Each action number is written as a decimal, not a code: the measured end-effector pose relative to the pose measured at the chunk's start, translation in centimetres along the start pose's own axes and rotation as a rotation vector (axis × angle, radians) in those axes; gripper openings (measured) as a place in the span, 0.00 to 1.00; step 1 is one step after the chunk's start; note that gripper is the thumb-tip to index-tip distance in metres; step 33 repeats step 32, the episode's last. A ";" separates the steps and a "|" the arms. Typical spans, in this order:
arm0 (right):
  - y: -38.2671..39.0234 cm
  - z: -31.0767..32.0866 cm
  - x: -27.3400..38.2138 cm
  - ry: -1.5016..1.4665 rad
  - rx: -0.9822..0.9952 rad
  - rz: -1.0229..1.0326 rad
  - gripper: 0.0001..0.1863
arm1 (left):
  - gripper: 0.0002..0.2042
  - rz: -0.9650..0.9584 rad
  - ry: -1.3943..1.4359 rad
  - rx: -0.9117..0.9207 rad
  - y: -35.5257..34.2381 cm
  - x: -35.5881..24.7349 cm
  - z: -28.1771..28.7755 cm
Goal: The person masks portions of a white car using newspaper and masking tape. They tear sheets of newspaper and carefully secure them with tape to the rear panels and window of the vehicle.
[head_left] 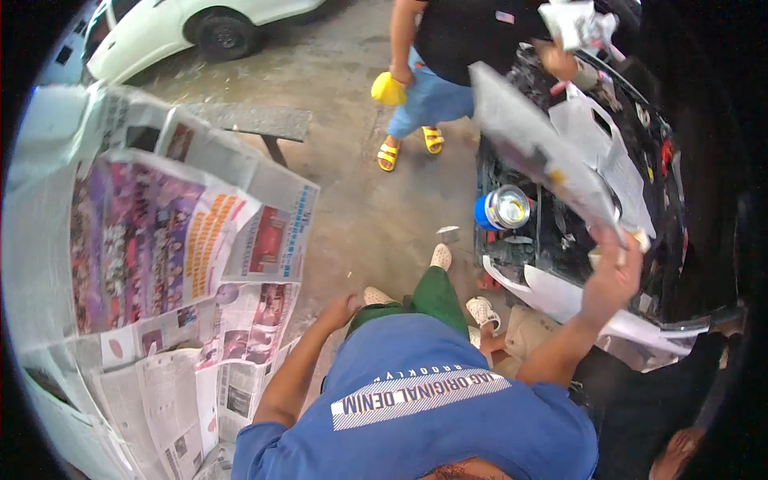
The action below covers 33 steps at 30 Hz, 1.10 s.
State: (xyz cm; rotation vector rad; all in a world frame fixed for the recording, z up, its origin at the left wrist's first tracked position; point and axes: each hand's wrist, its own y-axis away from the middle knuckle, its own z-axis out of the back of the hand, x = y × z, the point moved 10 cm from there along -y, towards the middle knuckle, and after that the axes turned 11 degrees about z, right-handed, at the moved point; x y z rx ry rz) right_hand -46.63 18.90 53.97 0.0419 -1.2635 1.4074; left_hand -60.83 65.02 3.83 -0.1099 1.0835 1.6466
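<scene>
My right hand (616,276) is closed on one end of a long grey sheet of newspaper (536,136), blurred by motion. The sheet slants up and away over a cluttered black work surface (544,204). Something small and pale (640,240) shows beside my fingers; its kind is unclear. Low at my left side hangs my left hand (342,310), its fingers curled in, with nothing visible in them. Nearest to it are large printed newspaper sheets (276,240) covering a big surface on the left.
A blue open can (506,210) stands at the work surface's left edge, near white curved panels (552,292). Across from me a person (464,40) holds a yellow cloth (388,90) and white crumpled material (580,26). Another person in black (640,392) is close at right. A bench (264,120) and white car (160,32) stand beyond.
</scene>
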 end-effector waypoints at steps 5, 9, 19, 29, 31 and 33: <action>5.3 -14.6 3.7 -0.134 0.576 -0.132 0.08 | 0.37 -0.411 0.146 -0.607 7.5 -22.1 21.5; 9.4 -24.5 11.1 -0.138 1.089 0.140 0.09 | 0.35 -0.673 0.063 -0.707 12.1 -28.0 28.9; 6.7 -37.5 16.9 -0.402 1.524 0.583 0.07 | 0.15 -0.477 0.445 -0.115 6.4 -24.9 29.2; -4.8 -49.4 22.6 -0.596 1.468 0.639 0.24 | 0.13 -0.130 0.645 -0.655 -3.0 -24.9 39.3; -7.6 -50.0 22.0 -0.734 1.380 0.596 0.23 | 0.13 -0.062 0.669 -0.749 -7.1 -25.2 41.1; -8.8 -50.2 21.0 -0.787 1.326 0.564 0.23 | 0.16 -0.054 0.707 -0.694 -10.0 -25.2 41.4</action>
